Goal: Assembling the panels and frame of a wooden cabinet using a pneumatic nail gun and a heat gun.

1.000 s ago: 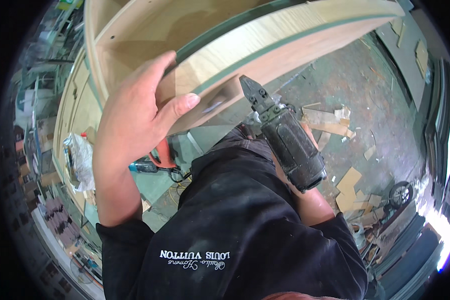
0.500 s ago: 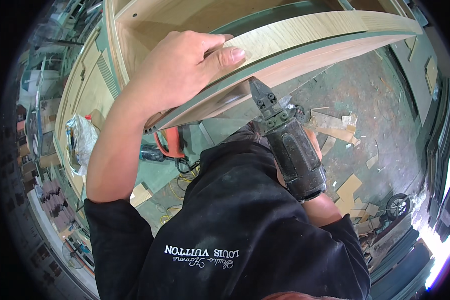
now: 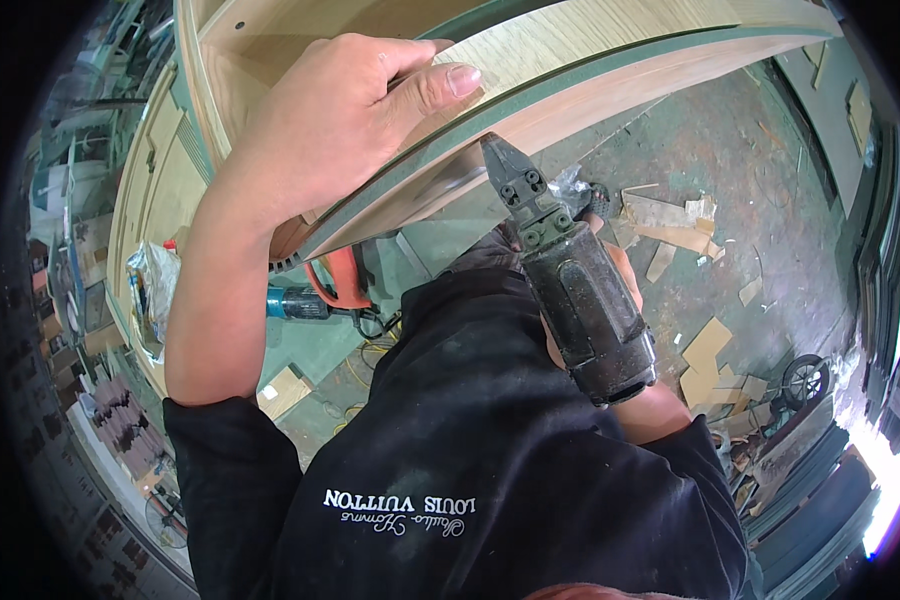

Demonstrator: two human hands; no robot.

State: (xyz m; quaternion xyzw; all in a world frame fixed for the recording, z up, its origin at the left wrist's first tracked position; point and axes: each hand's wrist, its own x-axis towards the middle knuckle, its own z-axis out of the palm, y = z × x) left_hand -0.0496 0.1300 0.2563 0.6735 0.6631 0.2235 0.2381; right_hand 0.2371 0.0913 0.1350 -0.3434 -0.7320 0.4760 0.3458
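My left hand (image 3: 340,130) is wrapped over a long, curved, pale wooden strip (image 3: 590,47), its thumb lying along the top and its other fingers partly hidden behind. The strip runs along the green-edged rim of a curved wooden panel (image 3: 610,120). Below that rim, my right hand (image 3: 620,265) holds a black nail gun (image 3: 585,305), which hides most of the fingers. The gun's narrow nose points up at the panel's underside, close to its edge; whether it touches I cannot tell.
An open wooden cabinet frame (image 3: 270,60) extends beyond the strip. A red-and-blue power tool (image 3: 340,280) rests lower left, beside a plastic bag (image 3: 152,290). Cardboard scraps (image 3: 705,350) litter the floor at right, near a small wheel (image 3: 805,380) and stacked dark sheets (image 3: 885,300).
The wooden piece, my left hand and the gun's nose appear slightly higher and further left in view. Both hands keep their holds.
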